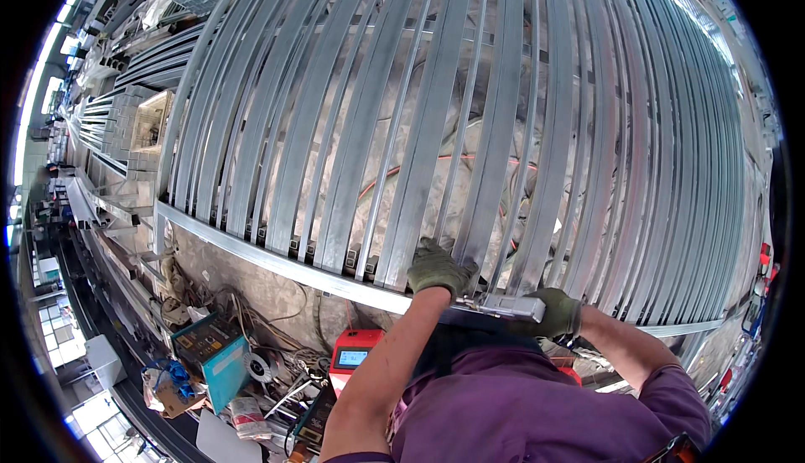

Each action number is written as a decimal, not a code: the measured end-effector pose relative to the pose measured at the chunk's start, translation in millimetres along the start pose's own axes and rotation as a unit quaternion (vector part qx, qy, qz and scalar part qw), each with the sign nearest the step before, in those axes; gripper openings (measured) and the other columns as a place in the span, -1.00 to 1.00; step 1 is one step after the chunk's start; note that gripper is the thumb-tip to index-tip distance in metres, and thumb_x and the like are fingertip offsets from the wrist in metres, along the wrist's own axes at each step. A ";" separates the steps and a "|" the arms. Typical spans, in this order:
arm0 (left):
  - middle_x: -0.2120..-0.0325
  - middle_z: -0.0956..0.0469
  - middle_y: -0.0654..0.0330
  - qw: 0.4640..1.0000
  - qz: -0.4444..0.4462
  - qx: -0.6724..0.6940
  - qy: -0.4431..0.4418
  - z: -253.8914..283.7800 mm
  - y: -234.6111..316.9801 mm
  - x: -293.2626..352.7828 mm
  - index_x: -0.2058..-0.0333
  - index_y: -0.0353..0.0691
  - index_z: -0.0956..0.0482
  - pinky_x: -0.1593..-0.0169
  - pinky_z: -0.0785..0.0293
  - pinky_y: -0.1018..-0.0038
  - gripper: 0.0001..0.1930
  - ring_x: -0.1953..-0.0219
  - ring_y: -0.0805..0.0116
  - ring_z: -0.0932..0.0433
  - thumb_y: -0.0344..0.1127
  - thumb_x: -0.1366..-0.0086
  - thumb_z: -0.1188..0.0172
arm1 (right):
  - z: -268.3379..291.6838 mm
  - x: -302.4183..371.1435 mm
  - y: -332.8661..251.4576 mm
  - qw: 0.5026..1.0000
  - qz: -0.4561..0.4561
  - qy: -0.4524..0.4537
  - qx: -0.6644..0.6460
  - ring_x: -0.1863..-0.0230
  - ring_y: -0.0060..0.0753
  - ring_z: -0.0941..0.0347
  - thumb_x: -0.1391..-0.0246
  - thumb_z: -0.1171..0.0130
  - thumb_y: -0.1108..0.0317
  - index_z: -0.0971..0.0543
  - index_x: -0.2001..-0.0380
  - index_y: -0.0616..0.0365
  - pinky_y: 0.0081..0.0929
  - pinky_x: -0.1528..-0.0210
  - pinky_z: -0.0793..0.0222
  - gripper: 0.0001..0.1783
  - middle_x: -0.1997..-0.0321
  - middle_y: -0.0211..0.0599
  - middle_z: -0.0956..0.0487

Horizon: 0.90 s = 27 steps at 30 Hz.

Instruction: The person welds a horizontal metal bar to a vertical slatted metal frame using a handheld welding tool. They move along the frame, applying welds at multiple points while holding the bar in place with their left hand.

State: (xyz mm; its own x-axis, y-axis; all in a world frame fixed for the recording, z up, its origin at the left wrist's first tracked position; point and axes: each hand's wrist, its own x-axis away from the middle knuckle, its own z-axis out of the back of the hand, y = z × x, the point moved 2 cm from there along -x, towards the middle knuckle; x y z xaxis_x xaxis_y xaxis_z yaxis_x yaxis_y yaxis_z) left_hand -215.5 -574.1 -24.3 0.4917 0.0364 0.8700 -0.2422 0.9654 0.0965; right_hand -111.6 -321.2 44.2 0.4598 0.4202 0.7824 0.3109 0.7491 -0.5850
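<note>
A large metal frame of long parallel steel slats [436, 102] spreads out in front of me, joined at the near side by a steel rail [285, 267]. My left hand [440, 268], in a dark green glove, lies palm down across the near slat ends, its fingers stretched out and holding nothing. To its right, my right hand [555, 312], gloved too, is closed round the rear of a silver, box-shaped welding gun [507, 305]. The gun's narrow nozzle points left along the near rail, close to my left hand. Where its tip ends I cannot make out.
Below the rail stands a red machine [356, 354] with a lit screen. A teal power unit [220, 362], tangled cables [272, 333] and a white sack [249, 417] crowd the lower left. Through the slats, a red hose [453, 158] shows on the floor. Metal profiles [159, 56] are stacked at left.
</note>
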 end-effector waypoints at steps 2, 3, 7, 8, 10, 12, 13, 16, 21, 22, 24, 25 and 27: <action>-0.60 -0.12 -0.33 0.998 0.016 -0.006 0.062 -2.1 18.2 12.7 -0.61 -0.60 0.29 -0.47 -0.44 0.06 0.58 -0.61 -0.09 -0.27 0.58 -0.13 -0.41 | -7.4 0.0 -2.2 0.999 0.012 -0.009 0.036 0.02 0.03 -0.79 -0.11 -0.46 -0.36 -0.81 -0.01 -0.14 -0.12 -0.07 -0.68 -0.37 0.11 -0.11 -0.83; -0.64 0.00 -0.28 0.998 0.045 0.002 0.044 -0.8 24.5 13.6 -0.60 -0.61 0.37 -0.51 -0.37 0.05 0.64 -0.63 -0.12 -0.20 0.60 -0.09 -0.42 | -11.5 0.5 -4.3 0.998 0.059 -0.001 0.031 0.05 0.12 -0.76 -0.13 -0.40 -0.37 -0.80 0.02 -0.12 -0.05 -0.04 -0.66 -0.38 0.12 -0.08 -0.82; -0.58 -0.11 -0.30 0.989 0.050 -0.059 0.129 -26.0 27.8 -3.7 -0.60 -0.60 0.29 -0.56 -0.28 0.10 0.63 -0.59 -0.13 -0.23 0.64 -0.05 -0.40 | -18.4 1.6 -11.3 0.997 0.052 -0.013 0.049 0.05 0.18 -0.75 -0.14 -0.38 -0.36 -0.74 0.00 -0.11 -0.02 -0.03 -0.65 -0.38 0.11 -0.07 -0.80; -0.56 -0.13 -0.31 0.987 0.062 -0.057 0.133 -29.3 29.5 -6.4 -0.59 -0.60 0.28 -0.56 -0.26 0.10 0.64 -0.58 -0.14 -0.24 0.66 -0.04 -0.38 | -18.0 1.0 -8.3 0.997 0.069 -0.005 0.044 0.05 0.18 -0.75 -0.14 -0.38 -0.36 -0.74 0.00 -0.10 -0.01 -0.02 -0.65 -0.38 0.12 -0.06 -0.80; -0.55 -0.13 -0.33 0.986 0.083 -0.053 0.132 -25.0 39.1 0.7 -0.60 -0.59 0.26 -0.56 -0.26 0.05 0.63 -0.57 -0.19 -0.24 0.65 -0.03 -0.40 | -23.2 2.2 -0.2 0.995 0.098 0.009 0.031 0.06 0.19 -0.74 -0.15 -0.37 -0.36 -0.73 -0.01 -0.10 0.00 -0.02 -0.64 -0.37 0.14 -0.06 -0.79; -0.57 -0.09 -0.36 0.985 0.107 -0.045 0.129 -17.7 51.3 7.2 -0.60 -0.56 0.27 -0.54 -0.28 -0.06 0.62 -0.57 -0.25 -0.24 0.57 -0.03 -0.48 | -26.5 -0.3 5.6 0.994 0.100 0.008 0.050 0.05 0.20 -0.74 -0.14 -0.38 -0.35 -0.73 0.01 -0.09 0.02 -0.03 -0.64 -0.38 0.13 -0.05 -0.79; -0.56 -0.11 -0.35 0.983 0.112 -0.052 0.135 -17.5 53.2 7.3 -0.60 -0.58 0.26 -0.54 -0.29 -0.05 0.62 -0.56 -0.24 -0.26 0.57 -0.03 -0.49 | -26.5 -1.2 7.3 0.993 0.102 0.008 0.061 0.05 0.20 -0.73 -0.14 -0.38 -0.35 -0.73 0.01 -0.08 0.03 -0.03 -0.63 -0.38 0.12 -0.05 -0.79; -0.48 -0.20 -0.34 0.979 0.114 -0.066 0.156 -22.8 53.1 3.2 -0.57 -0.62 0.21 -0.50 -0.32 0.01 0.60 -0.49 -0.21 -0.33 0.62 -0.03 -0.41 | -26.4 0.0 6.8 0.993 0.100 0.009 0.057 0.04 0.21 -0.73 -0.13 -0.39 -0.34 -0.73 0.03 -0.07 0.03 -0.02 -0.63 -0.38 0.10 -0.05 -0.79; -0.30 -0.35 -0.30 0.966 0.079 -0.083 0.231 -33.8 46.3 0.8 -0.51 -0.69 0.09 -0.42 -0.38 0.11 0.56 -0.32 -0.16 -0.46 0.66 -0.02 -0.35 | -27.6 -3.5 12.6 0.993 0.108 0.000 0.048 0.02 0.20 -0.73 -0.13 -0.40 -0.33 -0.73 0.03 -0.08 0.02 -0.04 -0.63 -0.40 0.09 -0.06 -0.79; -0.32 -0.34 -0.29 0.972 0.076 -0.072 0.211 -31.5 48.1 2.4 -0.52 -0.68 0.10 -0.43 -0.38 0.10 0.55 -0.34 -0.15 -0.45 0.60 -0.02 -0.40 | -27.7 -4.3 12.9 0.993 0.110 -0.001 0.045 0.03 0.20 -0.73 -0.12 -0.40 -0.32 -0.73 0.03 -0.09 0.02 -0.04 -0.63 -0.40 0.10 -0.06 -0.79; -0.37 -0.32 -0.26 0.981 0.072 -0.051 0.171 -22.9 50.9 6.5 -0.55 -0.65 0.14 -0.44 -0.38 0.08 0.55 -0.37 -0.14 -0.44 0.49 -0.02 -0.52 | -20.8 -2.5 12.3 0.993 0.113 0.010 0.021 0.03 0.17 -0.74 -0.12 -0.42 -0.32 -0.75 0.01 -0.10 0.00 -0.04 -0.65 -0.40 0.11 -0.08 -0.80; -0.38 -0.32 -0.28 0.982 0.075 -0.057 0.164 -22.1 50.5 7.9 -0.56 -0.64 0.13 -0.42 -0.41 0.08 0.56 -0.38 -0.15 -0.44 0.49 -0.01 -0.52 | -17.1 -2.0 11.8 0.993 0.116 0.015 0.009 0.03 0.16 -0.75 -0.11 -0.43 -0.32 -0.75 -0.01 -0.11 -0.02 -0.04 -0.66 -0.39 0.11 -0.08 -0.80; -0.32 -0.35 -0.26 0.981 0.078 -0.071 0.165 -21.6 49.8 5.2 -0.53 -0.67 0.11 -0.38 -0.46 0.13 0.60 -0.32 -0.14 -0.48 0.56 0.05 -0.52 | -11.7 -1.6 16.3 0.993 0.116 0.036 -0.005 0.04 0.13 -0.77 -0.09 -0.47 -0.31 -0.77 -0.03 -0.12 -0.05 -0.04 -0.68 -0.39 0.11 -0.09 -0.81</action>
State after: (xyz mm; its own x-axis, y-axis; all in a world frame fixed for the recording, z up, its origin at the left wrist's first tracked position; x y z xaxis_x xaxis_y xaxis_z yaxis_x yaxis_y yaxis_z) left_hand -207.0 -520.3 -25.4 0.7080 0.2452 0.6623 -0.2279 0.9669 -0.1144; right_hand -97.6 -315.6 30.9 0.5773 0.5429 0.6099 0.1985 0.6312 -0.7498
